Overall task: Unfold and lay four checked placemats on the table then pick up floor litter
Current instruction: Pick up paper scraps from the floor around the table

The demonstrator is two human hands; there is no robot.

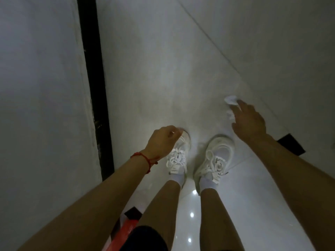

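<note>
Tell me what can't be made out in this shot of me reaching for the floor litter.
- Head view: whether the right hand already touches the white litter; its fingers cover part.
- Whether the left hand holds anything; curled fingers face away.
- The red object: legs and frame edge cut it off.

The right hand (249, 122) reaches down with fingers (242, 105) spread over crumpled white paper (231, 100) lying on the pale tiled floor (163, 69). The left hand (163, 140), a red string bracelet (145, 158) at its wrist, hangs loosely curled above the left white sneaker (178, 156) (whether it holds anything is unclear). The right sneaker (215, 156) stands beside it. A dark strip (94, 78) runs along the floor's left.
</note>
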